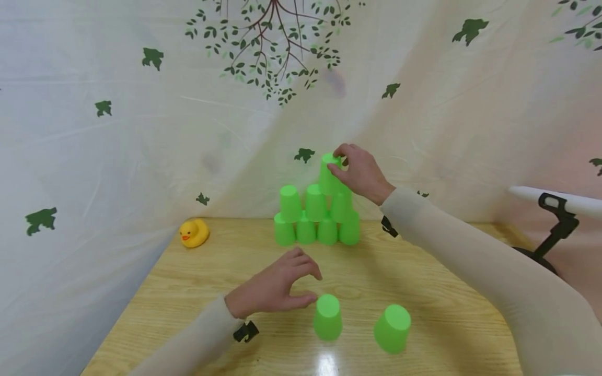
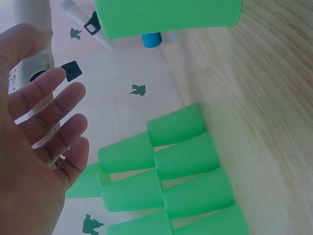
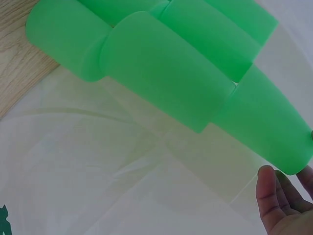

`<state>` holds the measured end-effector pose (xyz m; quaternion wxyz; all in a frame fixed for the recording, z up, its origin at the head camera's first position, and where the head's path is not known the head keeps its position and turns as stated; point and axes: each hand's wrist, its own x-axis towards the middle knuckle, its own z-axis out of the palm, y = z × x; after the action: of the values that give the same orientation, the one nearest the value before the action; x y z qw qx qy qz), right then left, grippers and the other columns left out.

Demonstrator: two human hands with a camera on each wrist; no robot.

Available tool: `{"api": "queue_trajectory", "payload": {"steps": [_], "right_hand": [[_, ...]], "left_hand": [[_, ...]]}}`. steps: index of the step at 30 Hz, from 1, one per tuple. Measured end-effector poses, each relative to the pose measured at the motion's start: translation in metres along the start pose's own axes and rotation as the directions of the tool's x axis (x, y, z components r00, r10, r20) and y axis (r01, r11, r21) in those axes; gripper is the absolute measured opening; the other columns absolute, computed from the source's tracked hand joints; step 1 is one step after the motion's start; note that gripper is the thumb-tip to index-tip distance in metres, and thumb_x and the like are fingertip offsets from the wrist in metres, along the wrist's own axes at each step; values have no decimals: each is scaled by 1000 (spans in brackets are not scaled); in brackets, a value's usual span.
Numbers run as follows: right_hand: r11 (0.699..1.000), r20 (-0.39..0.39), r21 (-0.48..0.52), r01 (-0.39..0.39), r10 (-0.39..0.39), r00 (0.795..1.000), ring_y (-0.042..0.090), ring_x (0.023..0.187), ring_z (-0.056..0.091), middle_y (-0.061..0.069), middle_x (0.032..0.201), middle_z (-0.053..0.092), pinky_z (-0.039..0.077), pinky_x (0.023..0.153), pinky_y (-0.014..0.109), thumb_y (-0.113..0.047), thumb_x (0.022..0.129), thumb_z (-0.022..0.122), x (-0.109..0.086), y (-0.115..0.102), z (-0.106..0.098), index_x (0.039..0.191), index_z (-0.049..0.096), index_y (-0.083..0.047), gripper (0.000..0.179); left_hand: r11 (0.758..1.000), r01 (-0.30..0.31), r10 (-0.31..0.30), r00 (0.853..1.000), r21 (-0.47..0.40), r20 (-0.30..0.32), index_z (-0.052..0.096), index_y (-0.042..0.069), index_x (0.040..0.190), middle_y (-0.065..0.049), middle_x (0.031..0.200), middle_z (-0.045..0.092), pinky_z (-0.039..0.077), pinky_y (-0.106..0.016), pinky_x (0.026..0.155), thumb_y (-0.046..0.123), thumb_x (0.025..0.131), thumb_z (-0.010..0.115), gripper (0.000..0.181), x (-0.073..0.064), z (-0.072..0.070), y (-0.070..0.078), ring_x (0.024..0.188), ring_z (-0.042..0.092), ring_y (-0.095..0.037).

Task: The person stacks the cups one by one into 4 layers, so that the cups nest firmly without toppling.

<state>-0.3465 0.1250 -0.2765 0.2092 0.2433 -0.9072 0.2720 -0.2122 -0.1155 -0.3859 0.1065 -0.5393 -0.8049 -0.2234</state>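
1. Pinching the top cup [image 1: 326, 184] near its narrow end, the right hand [image 1: 361, 172] is high on the far side; some fingertips vanish behind the plastic, so how firm that grasp is, I can't tell.
2. Mouth down, that cup stands over the gap between the middle and right cups of the second row [image 1: 316, 203]; how squarely its rim rests there is hard to make out.
3. Three cups there, four in the bottom row [image 1: 306, 230] on the table [image 1: 207, 277], and the second row's right cup has its upper part covered.
4. Over to the left hand [image 1: 275, 284]: nothing grasped, fingers loosely bent, just beside the near-left cup [image 1: 327, 318]. The head view nearly overlaps the two, but the left wrist view shows a gap!
5. Right of that, the near-right cup [image 1: 392, 329], also mouth down.
6. Left wrist view: a loose cup runs off the top edge, a blue object [image 2: 152, 40] peeking out, too hidden to name.
7. Far left, a yellow duck [image 1: 194, 233]; far right, a white pole [image 1: 536, 194] cut off by the frame, its black base [image 1: 536, 257] partly behind the right sleeve [image 1: 470, 256].
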Motion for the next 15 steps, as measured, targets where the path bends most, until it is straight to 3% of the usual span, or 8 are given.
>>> {"api": "queue_trajectory", "payload": {"steps": [15], "right_hand": [[1000, 10, 2, 3, -3, 1000, 25, 93, 57, 12, 111, 57, 48, 79, 38, -26, 92, 62, -2, 0, -2, 114, 55, -2, 33]], "left_hand": [[1000, -3, 3, 1000, 1, 22, 59, 15, 109, 9, 108, 57, 38, -26, 91, 32, 86, 69, 31, -1, 4, 1, 104, 44, -10]]}}
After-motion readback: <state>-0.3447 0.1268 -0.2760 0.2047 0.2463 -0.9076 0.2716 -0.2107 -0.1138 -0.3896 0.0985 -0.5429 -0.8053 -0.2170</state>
